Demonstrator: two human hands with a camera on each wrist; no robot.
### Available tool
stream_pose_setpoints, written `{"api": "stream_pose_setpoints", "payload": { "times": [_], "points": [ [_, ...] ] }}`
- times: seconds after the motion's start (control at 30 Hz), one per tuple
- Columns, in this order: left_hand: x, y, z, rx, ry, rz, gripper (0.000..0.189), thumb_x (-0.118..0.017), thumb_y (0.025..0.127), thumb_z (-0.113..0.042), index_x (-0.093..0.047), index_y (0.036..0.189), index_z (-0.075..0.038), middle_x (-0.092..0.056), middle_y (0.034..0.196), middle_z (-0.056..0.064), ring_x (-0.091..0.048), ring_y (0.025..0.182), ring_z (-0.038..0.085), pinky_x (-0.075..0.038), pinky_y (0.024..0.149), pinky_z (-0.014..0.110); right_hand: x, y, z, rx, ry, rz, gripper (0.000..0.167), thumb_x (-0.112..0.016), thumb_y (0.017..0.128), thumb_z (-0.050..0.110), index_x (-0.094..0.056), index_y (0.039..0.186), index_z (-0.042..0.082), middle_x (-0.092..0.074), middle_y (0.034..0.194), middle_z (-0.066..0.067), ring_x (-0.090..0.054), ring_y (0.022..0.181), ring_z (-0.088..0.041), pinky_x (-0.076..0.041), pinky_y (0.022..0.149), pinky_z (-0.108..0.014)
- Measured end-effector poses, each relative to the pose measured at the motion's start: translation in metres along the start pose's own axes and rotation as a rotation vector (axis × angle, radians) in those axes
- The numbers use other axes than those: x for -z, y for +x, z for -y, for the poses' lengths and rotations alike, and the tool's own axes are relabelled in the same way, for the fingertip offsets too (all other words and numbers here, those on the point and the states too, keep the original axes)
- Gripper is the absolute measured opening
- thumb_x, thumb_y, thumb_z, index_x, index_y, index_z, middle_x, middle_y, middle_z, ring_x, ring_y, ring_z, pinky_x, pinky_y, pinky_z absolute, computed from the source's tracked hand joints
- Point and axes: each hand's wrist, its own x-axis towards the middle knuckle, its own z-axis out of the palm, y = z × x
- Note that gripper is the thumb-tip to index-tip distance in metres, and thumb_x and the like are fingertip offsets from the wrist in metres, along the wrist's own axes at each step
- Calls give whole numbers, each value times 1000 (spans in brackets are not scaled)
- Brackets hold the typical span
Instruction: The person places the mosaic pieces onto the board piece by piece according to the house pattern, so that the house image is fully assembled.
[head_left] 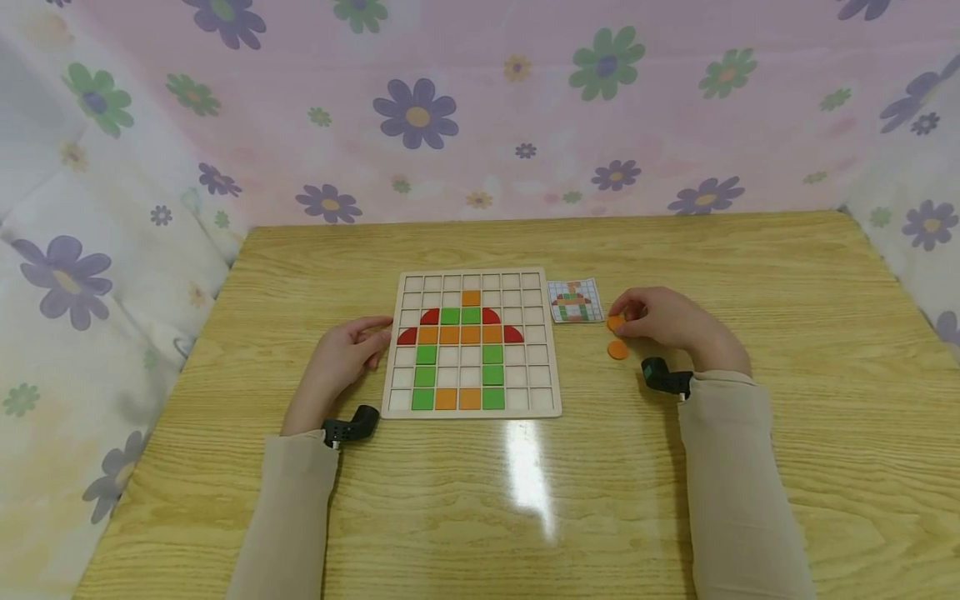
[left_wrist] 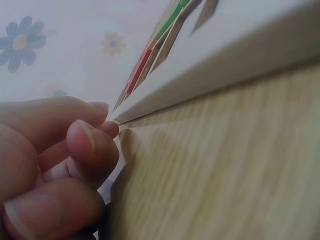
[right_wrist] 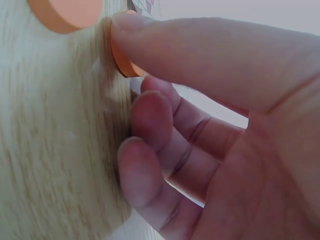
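A wooden grid board (head_left: 551, 375) lies flat on the table, holding green, orange and red pieces in its squares. Beside its left edge rests my left hand (head_left: 345, 354), fingers loosely bent with nothing in them; the index fingertip is at the rim. In the left wrist view, that hand (left_wrist: 65, 155) is close to the board's side wall (left_wrist: 215, 75). Right of the board, my right hand (head_left: 660, 321) pinches an orange disc (head_left: 615, 322) between thumb and fingers. The right wrist view shows the thumb over this disc (right_wrist: 122, 55). A second orange disc (head_left: 618, 350) lies just nearer on the table.
A small printed pattern card (head_left: 575, 301) lies between the board's upper right corner and my right hand. The wood-grain table (head_left: 450, 500) extends all round, with a flowered cloth (head_left: 480, 108) behind and at the sides. Both wrists carry black cameras (head_left: 663, 377).
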Motion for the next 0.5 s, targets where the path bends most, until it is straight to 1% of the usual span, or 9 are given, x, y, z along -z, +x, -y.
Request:
{"api": "stream_pose_setpoints", "payload": {
  "times": [0.17,0.27,0.37,0.5],
  "points": [
    [0,0,0,1,4,0,40,-54,85,-48,-55,120,-30,-54,63,7,-34,41,13,-26,34,27,0,1,0,-7,9,-3,23,-59,87,22,-56,106,10,-54,101,-9,-47,89,-24,-37,78,-39],
    [0,0,0,2,-1,3,40,-54,84,-48,-55,120,-30,-54,63,7,-33,40,13,-26,33,28,-1,2,-2,-14,27,-22,24,-59,87,25,-56,106,10,-53,104,-10,-47,93,-25,-37,79,-40],
    [0,0,0,3,-11,6,40,-55,84,-48,-55,119,-30,-54,63,7,-33,40,13,-26,33,28,-1,3,-4,-10,26,-57,23,-58,87,26,-57,105,11,-53,105,-9,-48,96,-26,-37,82,-42],
    [0,0,0,8,-24,7,40,-55,84,-48,-55,119,-29,-54,63,7,-32,40,12,-26,33,27,0,3,-6,-10,0,-120,21,-58,88,25,-59,105,13,-55,105,-8,-48,97,-26,-37,84,-44]
  ]
}}
